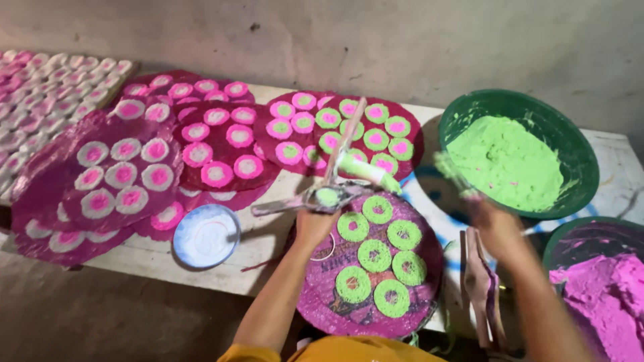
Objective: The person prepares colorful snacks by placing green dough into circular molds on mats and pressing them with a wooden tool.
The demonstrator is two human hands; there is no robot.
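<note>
Here, your left hand (314, 224) is closed around the hinged press tool (329, 194) at centre frame, fingers wrapped on its lower handle, so that grip is holding the press. The press's long axis runs from lower left to upper right: one handle sticks out left toward the small white bowl (205, 236), the other rises steeply toward the upper middle of the frame, over the far mat. A green disc of dough (327, 196) sits in the press cup, just above your knuckles.

Your right hand (493, 224) is at right of centre, blurred, closed on a smeared green scoop or stick (453, 173) whose tip points up-left toward the press. Cannot tell how tightly the fingers pinch it, blur is too heavy.

The big green basin (577, 144) with light green paste (506, 161) lies up and right of the right hand, touching or nearly touching the scoop end; the right hand is clearly the nearer one to it. The press cup lies left of the scoop, well apart.

Below the press, the round magenta mat (315, 302) carries seven green rings (374, 255). More mats with pink and white discs (121, 175) fill the left of the frame. A second basin of pink paste (604, 302) is at lower right.
</note>
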